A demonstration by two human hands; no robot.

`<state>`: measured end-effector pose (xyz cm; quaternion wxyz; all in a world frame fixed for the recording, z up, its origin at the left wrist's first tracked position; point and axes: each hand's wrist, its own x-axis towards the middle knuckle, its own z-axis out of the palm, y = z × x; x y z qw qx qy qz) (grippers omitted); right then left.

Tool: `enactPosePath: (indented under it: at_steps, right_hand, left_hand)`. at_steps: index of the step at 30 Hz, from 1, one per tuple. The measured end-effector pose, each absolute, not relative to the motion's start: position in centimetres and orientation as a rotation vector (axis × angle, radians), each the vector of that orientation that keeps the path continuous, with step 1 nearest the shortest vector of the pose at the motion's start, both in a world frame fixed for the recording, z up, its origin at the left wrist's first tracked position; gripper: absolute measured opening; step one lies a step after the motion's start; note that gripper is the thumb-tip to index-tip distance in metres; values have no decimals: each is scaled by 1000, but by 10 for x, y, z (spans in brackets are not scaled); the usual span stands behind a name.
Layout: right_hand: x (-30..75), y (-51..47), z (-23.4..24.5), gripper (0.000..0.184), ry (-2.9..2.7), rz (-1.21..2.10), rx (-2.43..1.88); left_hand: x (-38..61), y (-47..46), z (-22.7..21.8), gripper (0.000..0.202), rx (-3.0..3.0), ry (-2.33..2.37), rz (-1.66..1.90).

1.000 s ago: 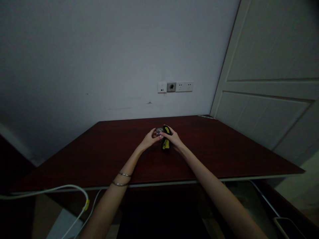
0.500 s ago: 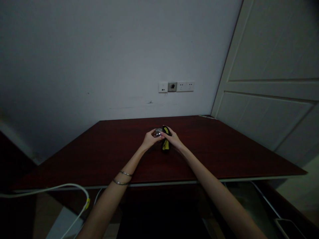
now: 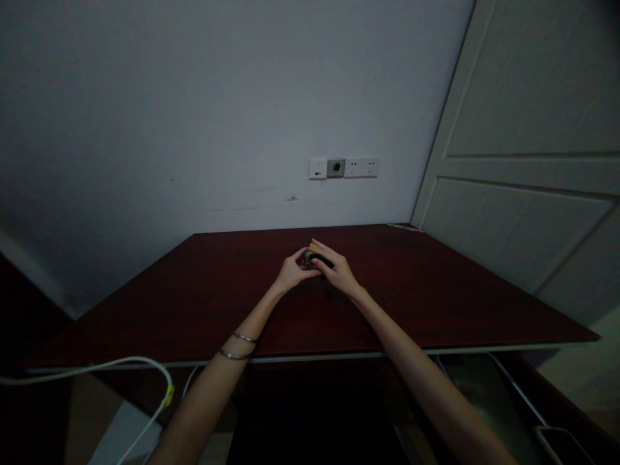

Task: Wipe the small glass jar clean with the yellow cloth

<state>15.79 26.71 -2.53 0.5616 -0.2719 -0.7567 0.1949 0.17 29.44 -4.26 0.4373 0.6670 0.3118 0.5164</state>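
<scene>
My left hand [image 3: 290, 272] is closed around a small, shiny, silvery or glassy object [image 3: 307, 259] above the middle of the table. Its exact kind is hard to make out in the dim light. Black and yellow cloth [image 3: 314, 245] is gripped in my right hand [image 3: 343, 274] and pressed over the top and right side of the shiny object. Most of the cloth is hidden under the right fingers. The two hands meet at the object, fingertips close together.
A dark red wooden table [image 3: 203, 290] spreads beneath my hands. Behind it is a pale wall with sockets [image 3: 361, 168]. A white panelled door [image 3: 523, 129] stands at the right. A white cable [image 3: 145, 361] loops over the front left edge. A phone-like object [image 3: 564, 445] lies low at right.
The cloth, which hung down beside the shiny object, is now folded over it. My right fingers have moved left onto the object's top. My left hand has hardly moved.
</scene>
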Motion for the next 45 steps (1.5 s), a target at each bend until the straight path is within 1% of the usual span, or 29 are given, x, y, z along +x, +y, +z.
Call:
enactPosePath:
  at_steps: [3, 6, 10, 12, 17, 19, 22, 27, 29, 31, 33, 35, 37, 40, 45]
  right_hand:
    - [157, 267, -20, 30, -1843, 414, -594]
    - [153, 277, -19, 28, -1740, 458, -639]
    - [150, 288, -20, 32, -1587, 594, -726]
    - [150, 284, -20, 31, -1610, 570, -714]
    - [152, 263, -17, 26, -1914, 378, -587]
    - [152, 261, -14, 26, -1979, 362, -563]
    - [151, 269, -9, 26, -1923, 377, -612]
    - [148, 288, -5, 26, -1753, 432, -830]
    - [148, 289, -6, 27, -1731, 444, -869]
    - [148, 283, -7, 26, -1764, 405, -818]
    - [148, 274, -7, 25, -1855, 326, -742]
    - [149, 265, -7, 26, -1994, 237, -688]
    - [150, 261, -5, 28, -2114, 160, -671]
    - [151, 266, -4, 28, -2100, 120, -726]
    - [147, 278, -5, 26, -1970, 175, -811]
  left_hand:
    - [1, 292, -40, 72, 1714, 736, 1296]
    - [2, 290, -39, 78, 1741, 759, 1305]
    - [3, 288, -40, 85, 1758, 820, 1324]
    - [3, 289, -40, 86, 1750, 853, 1339]
    - [-1, 294, -40, 78, 1771, 906, 1371]
    - [-1, 294, -40, 74, 1823, 904, 1383]
    - [0, 291, -41, 69, 1879, 912, 1391]
    - [3, 286, -41, 83, 1943, 929, 1350]
    - [2, 286, -41, 84, 1963, 940, 1340]
    - [1, 288, -42, 80, 1974, 943, 1336]
    - [0, 290, -42, 71, 1987, 939, 1344]
    - [-1, 292, -43, 63, 2011, 945, 1363]
    - [-2, 293, -43, 59, 2034, 957, 1378]
    - [0, 293, -42, 58, 2020, 971, 1386]
    - [0, 293, -41, 62, 1969, 1015, 1368]
